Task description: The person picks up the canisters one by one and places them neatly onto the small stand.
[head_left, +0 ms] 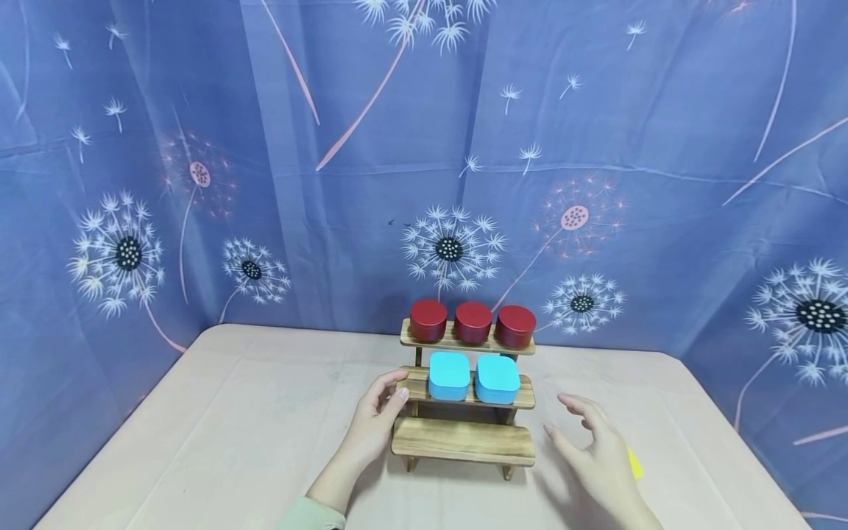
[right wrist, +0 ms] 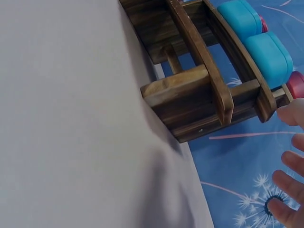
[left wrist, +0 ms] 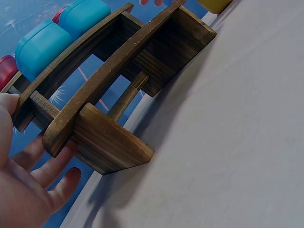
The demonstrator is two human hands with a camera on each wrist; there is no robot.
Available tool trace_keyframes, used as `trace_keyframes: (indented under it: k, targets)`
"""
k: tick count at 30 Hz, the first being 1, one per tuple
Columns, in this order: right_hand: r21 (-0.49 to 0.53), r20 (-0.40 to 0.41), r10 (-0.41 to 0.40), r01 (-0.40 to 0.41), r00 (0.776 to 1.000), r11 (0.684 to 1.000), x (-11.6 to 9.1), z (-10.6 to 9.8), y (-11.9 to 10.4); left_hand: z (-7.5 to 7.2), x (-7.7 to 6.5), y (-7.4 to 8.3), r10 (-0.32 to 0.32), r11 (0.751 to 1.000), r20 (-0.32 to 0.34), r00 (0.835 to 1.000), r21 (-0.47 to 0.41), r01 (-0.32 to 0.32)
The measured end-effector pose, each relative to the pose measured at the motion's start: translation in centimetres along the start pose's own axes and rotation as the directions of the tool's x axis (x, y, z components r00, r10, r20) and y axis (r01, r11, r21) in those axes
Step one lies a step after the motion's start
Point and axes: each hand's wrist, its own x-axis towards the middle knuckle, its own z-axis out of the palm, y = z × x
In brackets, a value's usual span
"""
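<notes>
A three-tier wooden display stand (head_left: pixel 462 440) stands on the table. My left hand (head_left: pixel 371 423) holds the left end of its middle tier, with the thumb in front; the left wrist view shows the other fingers behind and below that end. My right hand (head_left: pixel 596 453) hovers to the right of the stand, fingers loosely bent and apart from it, holding nothing. On the middle tier sit two light-blue rounded-square boxes, a left one (head_left: pixel 449 377) and a right one (head_left: pixel 497 380). Three round red tins (head_left: pixel 473 324) line the top tier. The bottom tier bears nothing.
A yellow object (head_left: pixel 634 465) lies on the table, mostly hidden behind my right hand. The pale cloth-covered table (head_left: pixel 252 412) reaches back to a blue dandelion-print curtain (head_left: pixel 344 243), which hangs behind the stand and along both sides.
</notes>
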Motion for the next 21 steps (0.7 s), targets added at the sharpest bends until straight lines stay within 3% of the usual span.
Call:
trace_keyframes:
  k: [5, 10, 21]
  targets:
    - [-0.039, -0.031, -0.018, 0.016, 0.999, 0.999, -0.19, -0.29, 0.31, 0.03, -0.01, -0.08, -0.003, 1.000, -0.001, 1.000, 0.005, 0.003]
    - [-0.082, -0.023, 0.036, -0.038, 0.999, 0.996, -0.31, -0.53, 0.47, 0.03, 0.03, -0.10, -0.008, 1.000, -0.002, 1.000, -0.007, 0.008]
    - [-0.066, -0.038, 0.066, -0.069, 0.997, 0.995, -0.48, -1.00, 1.04, -0.02, 0.01, 0.07, -0.007, 1.000, 0.004, 1.000, -0.023, 0.007]
